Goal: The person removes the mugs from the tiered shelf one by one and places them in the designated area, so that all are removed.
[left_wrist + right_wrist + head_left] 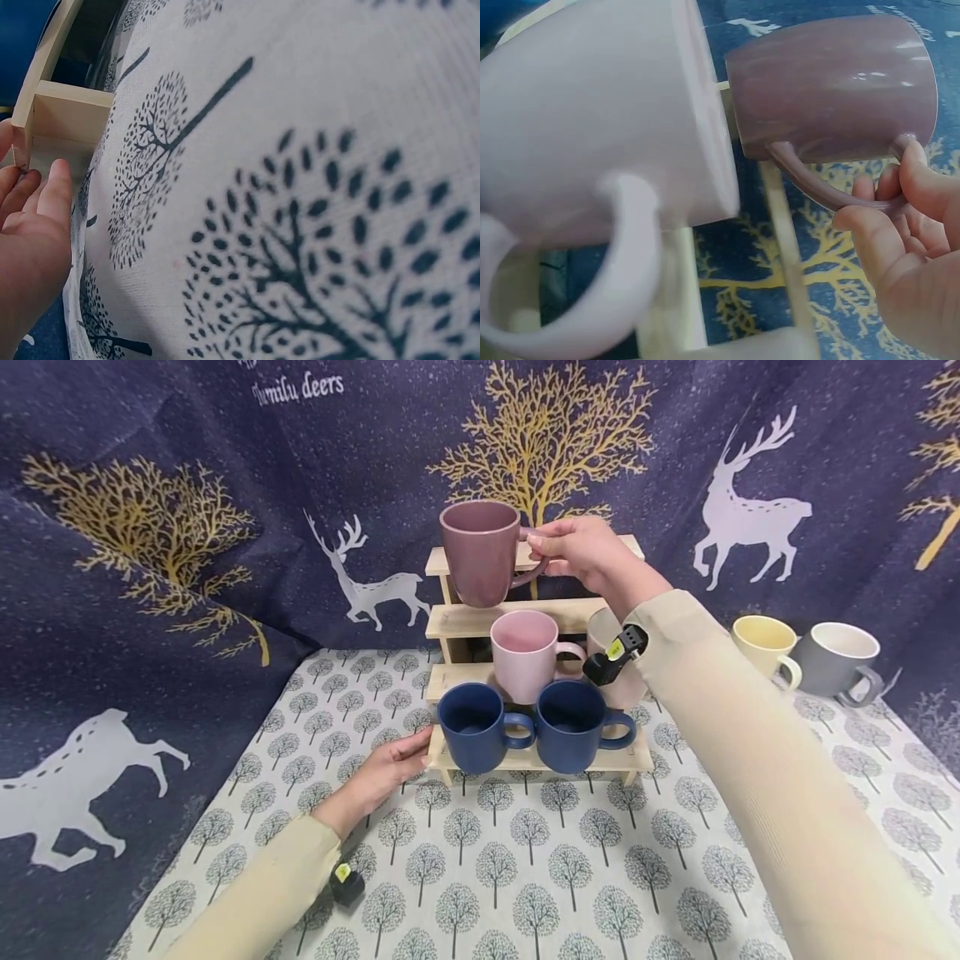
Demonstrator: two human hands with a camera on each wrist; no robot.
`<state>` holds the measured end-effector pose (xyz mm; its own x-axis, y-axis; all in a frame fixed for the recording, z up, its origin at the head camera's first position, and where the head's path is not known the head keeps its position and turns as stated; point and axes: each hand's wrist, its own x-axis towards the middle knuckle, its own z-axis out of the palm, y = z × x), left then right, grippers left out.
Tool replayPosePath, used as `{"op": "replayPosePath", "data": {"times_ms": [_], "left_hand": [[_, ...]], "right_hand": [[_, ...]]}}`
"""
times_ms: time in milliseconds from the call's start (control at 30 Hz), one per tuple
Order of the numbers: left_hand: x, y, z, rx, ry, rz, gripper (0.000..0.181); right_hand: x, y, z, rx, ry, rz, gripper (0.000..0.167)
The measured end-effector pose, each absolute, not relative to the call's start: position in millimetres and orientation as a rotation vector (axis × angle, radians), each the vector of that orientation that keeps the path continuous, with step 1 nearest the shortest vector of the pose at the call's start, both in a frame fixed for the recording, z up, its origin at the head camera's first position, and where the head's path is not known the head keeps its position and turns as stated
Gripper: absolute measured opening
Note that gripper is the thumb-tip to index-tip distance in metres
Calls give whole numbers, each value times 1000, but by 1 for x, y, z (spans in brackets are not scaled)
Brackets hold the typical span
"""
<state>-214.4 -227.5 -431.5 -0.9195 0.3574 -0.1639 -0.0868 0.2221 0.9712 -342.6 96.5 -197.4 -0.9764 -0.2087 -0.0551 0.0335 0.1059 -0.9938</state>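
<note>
Head view, mauve mug (480, 560), in right hand (588, 553)

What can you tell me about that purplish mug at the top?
The purplish mug looks like glazed ceramic: plain, glossy, dusky plum inside and out, narrowing toward its base, with one curved handle. It stands roughly upright, mouth up, by the upper tiers of the wooden rack. The person's right hand grips the handle. Whether its base touches a shelf, I can't tell.

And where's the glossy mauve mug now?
In the head view, the glossy mauve mug is at upper centre, held in the right grip, in front of the pale wooden rack's upper tiers, above and slightly left of the glossy pink mug.
</note>
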Motion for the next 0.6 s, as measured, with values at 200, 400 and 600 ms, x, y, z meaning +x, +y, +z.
{"op": "replayPosePath", "data": {"times_ms": [200,400,600], "left_hand": [[-214,-227,-430,245,2154,1746,68],[-215,-227,-430,248,2150,1749,68],[-215,-226,-430,244,2154,1746,68]], "right_hand": [[-338,104,-180,-155,2119,-2108,11],[-330,114,-165,-162,2083,-2193,14],[-324,127,-151,-178,2016,-2309,13]]}}
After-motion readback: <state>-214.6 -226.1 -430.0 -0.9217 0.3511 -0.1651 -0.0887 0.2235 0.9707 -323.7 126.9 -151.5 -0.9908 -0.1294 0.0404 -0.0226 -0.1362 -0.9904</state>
